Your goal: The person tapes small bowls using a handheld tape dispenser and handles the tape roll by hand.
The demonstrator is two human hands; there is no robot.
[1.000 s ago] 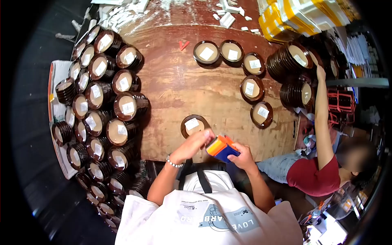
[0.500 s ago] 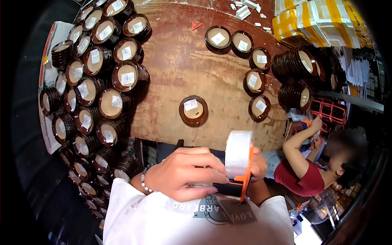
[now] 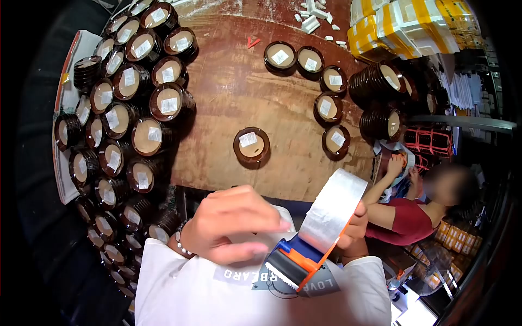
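My right hand [image 3: 354, 232] is closed round the orange side of a tape dispenser [image 3: 321, 217]. The dispenser carries a wide roll of clear tape, and its toothed cutting edge and black roller face down toward my shirt. Just left of it, my left hand [image 3: 231, 225] is open, thumb and fingers apart and partly blurred; a beaded bracelet circles that wrist. Beyond both hands, a round dark-brown dish [image 3: 252, 148] lies alone on the wooden table [image 3: 217, 108], its tan face up with a white label on it.
Many stacks of labelled brown dishes [image 3: 148, 136] fill the left side. More stacks [image 3: 327, 107] curve along the right, with yellow-taped boxes [image 3: 408, 27] behind. White foam pieces [image 3: 311, 24] and a red strip [image 3: 253, 42] lie at the back. A co-worker [image 3: 405, 217] sits at right.
The tape dispenser has tilted and turned in my right hand, so its cutter now shows. My left hand has drawn back left from it and opened. The view has shifted slightly.
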